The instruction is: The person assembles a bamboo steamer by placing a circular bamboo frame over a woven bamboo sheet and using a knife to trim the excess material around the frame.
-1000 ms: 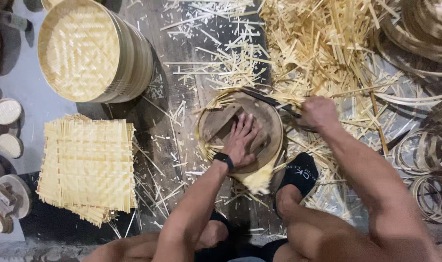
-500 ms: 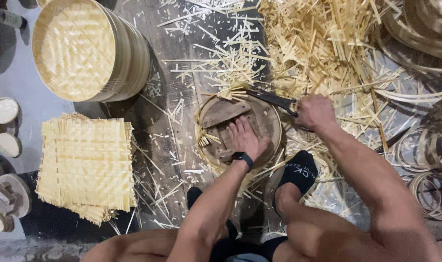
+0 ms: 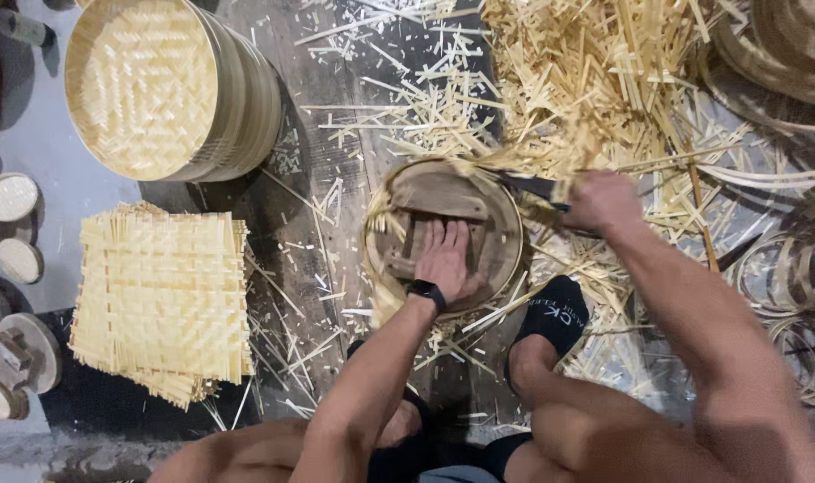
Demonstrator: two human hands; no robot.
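My left hand (image 3: 447, 259) presses flat on a round wooden form (image 3: 425, 201) set inside a bamboo hoop (image 3: 513, 234), with woven bamboo strips sticking out around its rim. A black watch sits on that wrist. My right hand (image 3: 600, 201) grips the handle of a dark knife (image 3: 525, 184), its blade lying against the hoop's upper right edge among the strip ends. My foot in a black sock (image 3: 550, 317) rests just below the hoop.
A stack of round woven bamboo trays (image 3: 161, 89) stands at upper left. Square woven mats (image 3: 161, 295) are piled at left. Cut bamboo strips (image 3: 604, 80) litter the upper right, thin bamboo rings (image 3: 796, 295) lie at right, wooden discs (image 3: 9, 197) at far left.
My left hand has shifted from the hoop's right side to its lower middle and lies flatter. The knife hand has stayed at the upper right rim. The view has drifted slightly.
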